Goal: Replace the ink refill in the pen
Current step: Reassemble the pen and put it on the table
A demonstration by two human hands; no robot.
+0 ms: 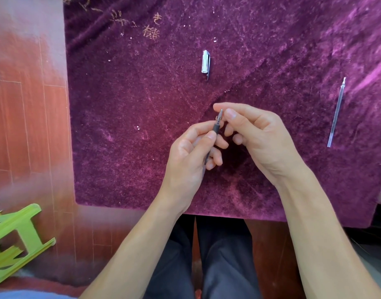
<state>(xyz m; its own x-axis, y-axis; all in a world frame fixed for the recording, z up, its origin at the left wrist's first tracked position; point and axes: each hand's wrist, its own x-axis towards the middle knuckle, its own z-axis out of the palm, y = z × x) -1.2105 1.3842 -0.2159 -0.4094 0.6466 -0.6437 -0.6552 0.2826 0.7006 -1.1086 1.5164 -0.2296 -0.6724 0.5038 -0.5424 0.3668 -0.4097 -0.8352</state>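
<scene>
A: What's nearest, at the bottom of the frame?

B: Dark trousers [217,255] at bottom centre, and a green stool [15,236] tipped on the red wood floor [30,126] at lower left. Two bare forearms run up from the bottom edge to the middle.

A: And the hands?

B: They meet at the centre of the frame, over the purple velvet cloth [142,104] that covers the surface. The left hand [189,154] has its fingers [209,137] curled shut around the pen [216,126], thumb pressing on the dark grip while the barrel runs down into the palm. The pen tilts up and slightly right, its metal tip pointing to the top of the frame.

A: Where is the tip relative to the right hand?

B: The right hand [263,139] pinches it. Thumb and forefinger close on the silver nose cone from either side, and the other fingers hang loosely curled just right of the grip.

A: Farther out?

B: A thin clear refill [336,114] lies on the cloth at right, well apart from both hands, slanting from lower left to upper right. Above the hands, near centre, the clear pen cap [205,63] with its clip lies upright in the frame, untouched. Some tan thread scraps [152,32] sit at upper left.
</scene>
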